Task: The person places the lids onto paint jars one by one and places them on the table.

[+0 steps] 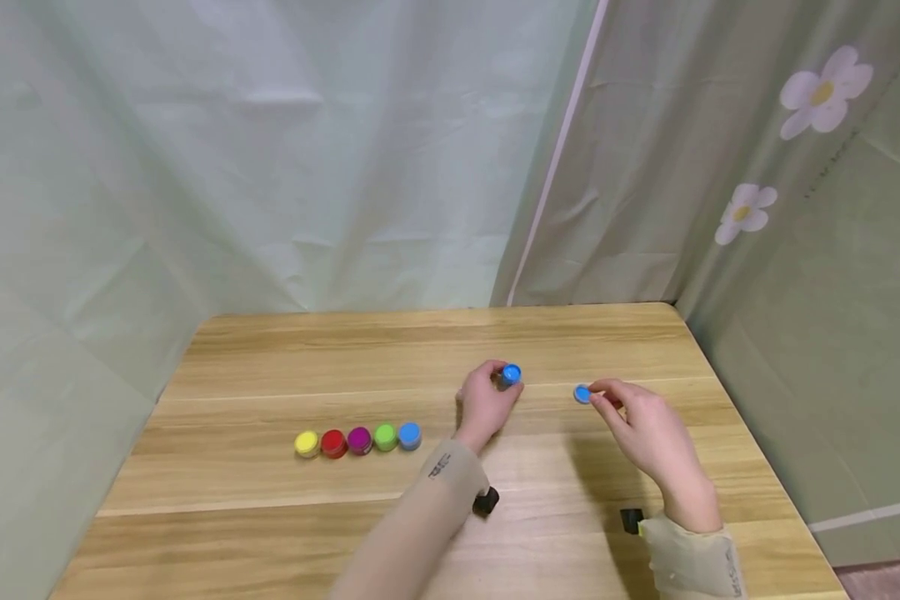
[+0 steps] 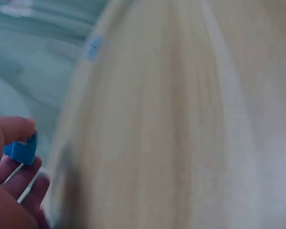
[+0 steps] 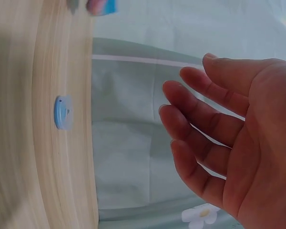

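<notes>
My left hand (image 1: 489,404) grips a small blue paint pot (image 1: 512,374) between thumb and fingers, over the back middle of the table. In the left wrist view the thumb lies along one side of the blue pot (image 2: 24,150). My right hand (image 1: 648,429) is held above the table at the right, its fingers loosely bent with nothing between them. Just left of its fingertips a round blue lid (image 1: 582,393) lies on the wood. The right wrist view shows that lid (image 3: 63,112) apart from the hand (image 3: 219,129).
Left of my left forearm several small pots stand in a row: yellow (image 1: 307,443), red (image 1: 333,443), purple (image 1: 360,440), green (image 1: 386,437) and blue (image 1: 409,436). The wooden table (image 1: 270,533) ends at a pale curtain (image 1: 307,167) behind and on both sides.
</notes>
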The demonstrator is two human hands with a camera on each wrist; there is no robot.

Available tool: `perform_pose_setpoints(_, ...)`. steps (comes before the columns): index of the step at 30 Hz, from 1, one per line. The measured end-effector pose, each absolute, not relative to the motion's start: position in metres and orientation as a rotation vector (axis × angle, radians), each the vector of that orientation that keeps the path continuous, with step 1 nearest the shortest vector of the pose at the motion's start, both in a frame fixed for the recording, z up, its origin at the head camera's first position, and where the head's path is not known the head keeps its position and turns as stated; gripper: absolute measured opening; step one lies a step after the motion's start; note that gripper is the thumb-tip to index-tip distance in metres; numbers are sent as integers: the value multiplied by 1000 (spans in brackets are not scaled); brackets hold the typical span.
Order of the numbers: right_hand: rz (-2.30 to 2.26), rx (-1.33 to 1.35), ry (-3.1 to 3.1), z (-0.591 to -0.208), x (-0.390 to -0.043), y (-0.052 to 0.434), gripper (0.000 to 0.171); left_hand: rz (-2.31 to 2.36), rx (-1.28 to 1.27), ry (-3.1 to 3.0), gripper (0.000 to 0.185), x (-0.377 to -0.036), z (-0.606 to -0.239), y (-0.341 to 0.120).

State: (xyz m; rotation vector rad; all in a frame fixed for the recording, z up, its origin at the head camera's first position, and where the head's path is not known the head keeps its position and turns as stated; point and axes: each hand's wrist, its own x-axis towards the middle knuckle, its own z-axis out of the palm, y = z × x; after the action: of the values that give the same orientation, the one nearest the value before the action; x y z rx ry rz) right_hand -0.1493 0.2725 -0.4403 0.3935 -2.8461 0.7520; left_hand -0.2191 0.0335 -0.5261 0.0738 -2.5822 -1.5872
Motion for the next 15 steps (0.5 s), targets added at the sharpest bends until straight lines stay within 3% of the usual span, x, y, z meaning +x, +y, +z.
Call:
perform_pose_setpoints(6, 757, 350, -2887, -444, -156, 276, 26, -1757, -182, -2472, 41, -197, -502, 7)
perform_pose_setpoints(12, 823, 299, -2985, -446, -167, 272, 41, -1753, -469, -2441, 49, -164, -466, -27)
perform_pose_setpoints(15, 875, 304, -3001, -449, -174, 268, 45, -1839, -495, -2364, 53, -153, -454, -39)
